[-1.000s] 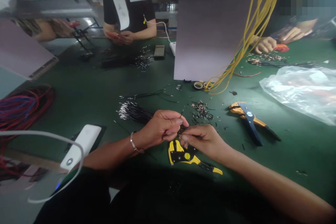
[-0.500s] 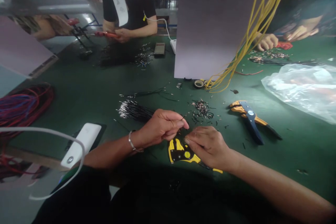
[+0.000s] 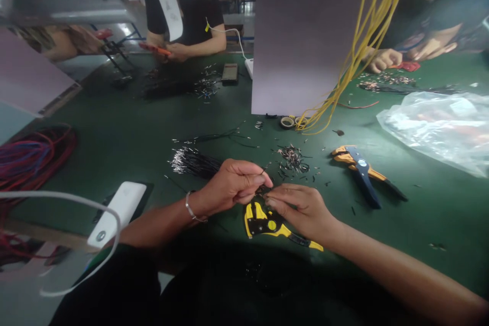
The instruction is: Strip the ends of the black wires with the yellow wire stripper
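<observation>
The left hand (image 3: 237,183) has its thumb and first finger clamped on a thin black wire (image 3: 264,169), whose tip pokes up above the knuckles, over the desk (image 3: 153,122). The right hand (image 3: 301,206) is just beside it, the tips of its thumb and fingers together; whether they grip anything cannot be told. Below the hands lies a yellow-and-black wire stripper (image 3: 263,224), partly behind the right hand. A bundle of black wires (image 3: 195,162) with shiny ends lies beyond the left wrist, which wears a bracelet (image 3: 189,206). Past the fingers is a pile of wire scraps (image 3: 292,158), and to its right a blue-and-orange tool (image 3: 361,164) lies near a clear plastic bag (image 3: 439,127). Yellow wires (image 3: 367,35) hang down to the desk near a roll of tape (image 3: 287,122). Across the desk, one co-worker (image 3: 187,15) holds a red-and-orange tool (image 3: 156,50).
</observation>
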A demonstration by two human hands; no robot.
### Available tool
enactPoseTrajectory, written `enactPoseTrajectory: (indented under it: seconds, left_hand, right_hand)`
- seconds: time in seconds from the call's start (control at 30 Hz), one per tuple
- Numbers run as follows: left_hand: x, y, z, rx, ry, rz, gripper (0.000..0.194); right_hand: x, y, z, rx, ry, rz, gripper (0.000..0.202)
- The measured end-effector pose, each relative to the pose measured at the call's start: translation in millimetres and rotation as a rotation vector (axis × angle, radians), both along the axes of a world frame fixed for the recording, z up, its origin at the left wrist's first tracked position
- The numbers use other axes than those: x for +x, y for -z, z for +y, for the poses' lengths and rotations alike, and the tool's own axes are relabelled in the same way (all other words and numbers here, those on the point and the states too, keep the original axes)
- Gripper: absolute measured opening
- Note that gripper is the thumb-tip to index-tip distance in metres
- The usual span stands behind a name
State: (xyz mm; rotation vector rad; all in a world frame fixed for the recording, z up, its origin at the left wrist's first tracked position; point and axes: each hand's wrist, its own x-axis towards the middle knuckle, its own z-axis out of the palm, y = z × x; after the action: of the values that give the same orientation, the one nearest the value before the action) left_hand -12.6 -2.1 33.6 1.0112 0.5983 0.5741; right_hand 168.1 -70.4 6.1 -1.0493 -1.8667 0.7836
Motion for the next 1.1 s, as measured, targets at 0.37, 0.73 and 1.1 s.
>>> enactPoseTrajectory:
  seconds: [0.37, 0.73, 1.1]
  left_hand:
    - [2.0, 1.1, 0.2, -0.023, -0.003, 0.01, 0.015]
    - [1.5, 2.6, 0.6, -0.051, 0.013, 0.012, 0.016]
    - [2.9, 3.3, 2.0, -0.088, 0.007, 0.028, 0.016]
  right_hand:
    - [-0.8, -0.2, 5.9, -0.3, 0.045, 0.175, 0.013]
    - [-6.7, 2.6, 7.2, -0.467, 0.031, 0.297, 0.015]
    - [-0.4, 4.6, 6.6, -0.604, 0.049, 0.328, 0.015]
